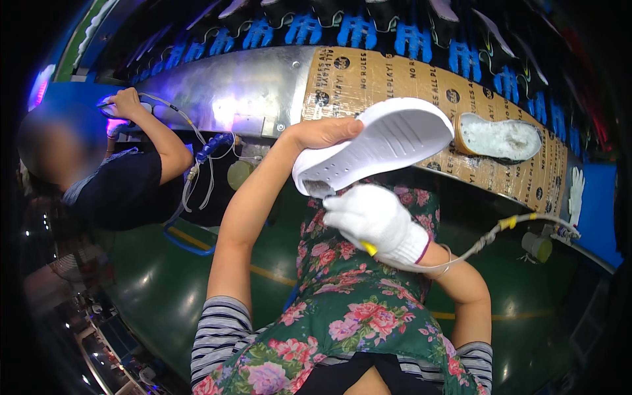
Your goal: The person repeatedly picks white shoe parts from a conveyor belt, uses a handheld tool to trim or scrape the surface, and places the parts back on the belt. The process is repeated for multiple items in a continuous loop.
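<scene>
Head view over a green floral apron (342, 309): the person's bare left hand (322, 131) grips a white shoe sole (382, 145) by its edge, holding it tilted in the air in front of a cardboard-covered conveyor ledge (395, 85). The white-gloved right hand (372, 220) is clenched around a yellow-tipped tool (368, 248) on a grey hose (500, 227), just under the sole's heel. Another sole (499, 137) lies on the ledge; a co-worker's hand (125, 102) works at left.

Brown printed cardboard sheet (408, 99) on conveyor
</scene>
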The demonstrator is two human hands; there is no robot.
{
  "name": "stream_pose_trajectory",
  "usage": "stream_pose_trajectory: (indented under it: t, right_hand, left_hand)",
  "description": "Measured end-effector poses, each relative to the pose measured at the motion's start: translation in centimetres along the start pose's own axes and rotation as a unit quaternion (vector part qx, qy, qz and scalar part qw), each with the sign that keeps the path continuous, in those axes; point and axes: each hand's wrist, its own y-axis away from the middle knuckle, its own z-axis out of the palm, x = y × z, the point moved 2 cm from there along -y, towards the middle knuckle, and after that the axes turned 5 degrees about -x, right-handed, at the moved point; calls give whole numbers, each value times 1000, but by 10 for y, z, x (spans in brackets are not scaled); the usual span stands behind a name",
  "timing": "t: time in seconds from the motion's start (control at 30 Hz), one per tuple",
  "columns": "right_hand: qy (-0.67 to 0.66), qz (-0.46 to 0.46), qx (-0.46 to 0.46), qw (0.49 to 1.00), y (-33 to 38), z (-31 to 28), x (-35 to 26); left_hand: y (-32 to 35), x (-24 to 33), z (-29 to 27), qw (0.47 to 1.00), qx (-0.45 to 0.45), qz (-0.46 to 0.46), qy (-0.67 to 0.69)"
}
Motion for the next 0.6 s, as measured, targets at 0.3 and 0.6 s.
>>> stream_pose_trajectory:
  t: [0.3,0.6]
  right_hand:
    - [-125,96,96,983,5,-9,15]
    - [-543,370,367,659,32,-11,50]
  left_hand:
    - [-30,-4,-17,988,83,-4,-127]
    - [-30,1,-20,756,221,436,436]
